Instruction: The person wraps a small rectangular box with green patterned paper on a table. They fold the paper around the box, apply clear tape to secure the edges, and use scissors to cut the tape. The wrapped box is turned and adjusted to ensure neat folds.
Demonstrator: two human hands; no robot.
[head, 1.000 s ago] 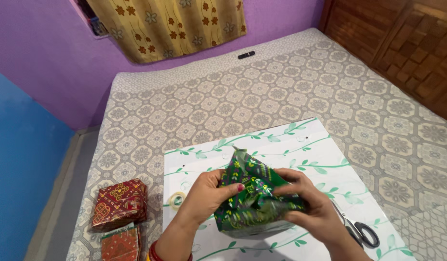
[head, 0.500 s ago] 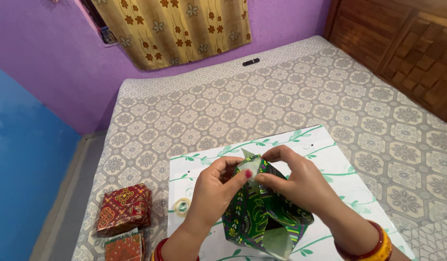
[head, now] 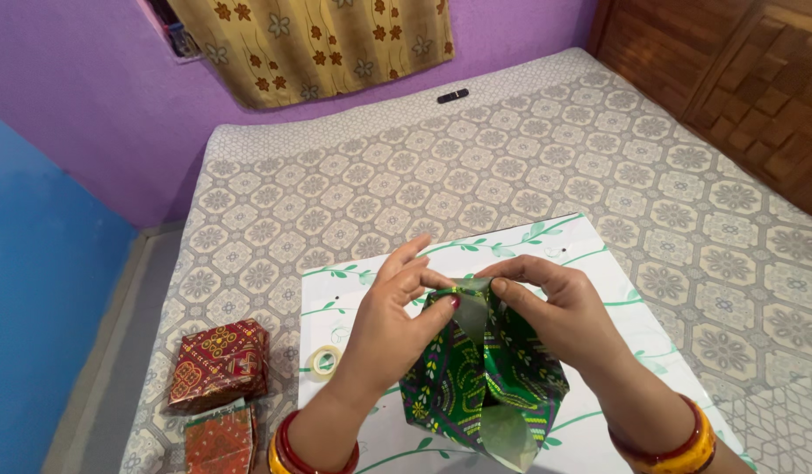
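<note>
Holding position, nearest the camera: a package in green patterned wrapping paper, stood on end and raised just above a white sheet printed with green leafy sprigs, which is spread on the bed.
Left hand: closed on the left top edge of the package, the paper flap pinched between thumb and fingertips; red and yellow bangles are worn at the wrist.
Right hand: closed on the right top edge, the same folded flap pinched between thumb and forefinger; a red and yellow bangle is worn at the wrist. The two hands meet at the top fold.
Roll of clear tape: laid flat at the left edge of the white sheet, just beside the left forearm.
Two parcels in red patterned paper: placed at the near left corner of the bed, one partly cut off by the frame.
Bed cover, grey with floral medallions: extended to the far wall.
Small black object: laid near the far edge of the bed.
Patterned curtain: hung on the purple wall beyond.
</note>
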